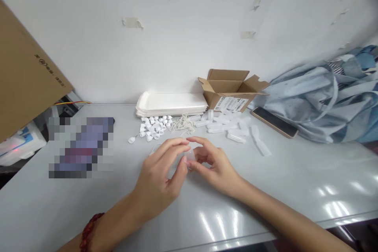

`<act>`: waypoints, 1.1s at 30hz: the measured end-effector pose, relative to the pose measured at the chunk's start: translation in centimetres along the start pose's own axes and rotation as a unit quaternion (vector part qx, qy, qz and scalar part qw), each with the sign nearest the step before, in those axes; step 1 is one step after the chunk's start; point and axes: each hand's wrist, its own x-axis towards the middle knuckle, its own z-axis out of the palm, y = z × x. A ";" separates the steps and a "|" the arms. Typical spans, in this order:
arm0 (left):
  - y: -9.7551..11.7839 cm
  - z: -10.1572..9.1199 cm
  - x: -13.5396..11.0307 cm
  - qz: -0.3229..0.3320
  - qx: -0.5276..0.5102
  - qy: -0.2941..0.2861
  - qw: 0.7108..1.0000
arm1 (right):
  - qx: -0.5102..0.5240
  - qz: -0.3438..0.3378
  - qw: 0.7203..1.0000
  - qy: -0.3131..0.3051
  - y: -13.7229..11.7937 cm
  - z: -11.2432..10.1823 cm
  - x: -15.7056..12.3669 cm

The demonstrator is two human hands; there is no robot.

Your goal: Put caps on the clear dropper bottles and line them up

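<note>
Between my two hands is a small translucent plastic bottle (190, 157), partly hidden by the fingers. My left hand (163, 171), with a red bead bracelet at the wrist, curls its fingertips and thumb against the bottle's left side. From the other side my right hand (217, 167) grips it with thumb and fingers. A thin white cord (154, 149) curves out behind my left hand. Just beyond lie several white caps (152, 128), a tangle of off-white strings (183, 123) and a heap of translucent plastic bottles (226, 121).
White padded envelopes (174, 104) are stacked by the wall, beside an open cardboard box (230, 92). A phone (274, 122) lies by blue cloth (321, 94) at right. At left are a blurred-out device (85, 145) and a large cardboard panel (26, 67).
</note>
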 end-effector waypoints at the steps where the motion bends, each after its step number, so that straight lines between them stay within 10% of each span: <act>1: 0.0 0.0 0.0 0.002 0.000 0.006 1.000 | 0.001 -0.004 1.000 0.008 -0.1 0.0 0.0; 12: -0.3 0.0 -0.7 0.152 0.046 -0.019 0.987 | 0.017 -0.019 0.996 0.086 -0.4 -0.5 0.0; 21: -0.6 0.2 -0.1 0.101 0.070 -0.008 0.992 | -0.157 -0.118 0.975 0.104 -0.2 -0.3 -0.3; 33: -0.6 0.7 -0.7 0.052 0.062 -0.029 0.996 | -0.113 -0.051 0.981 0.146 -0.5 0.0 -0.2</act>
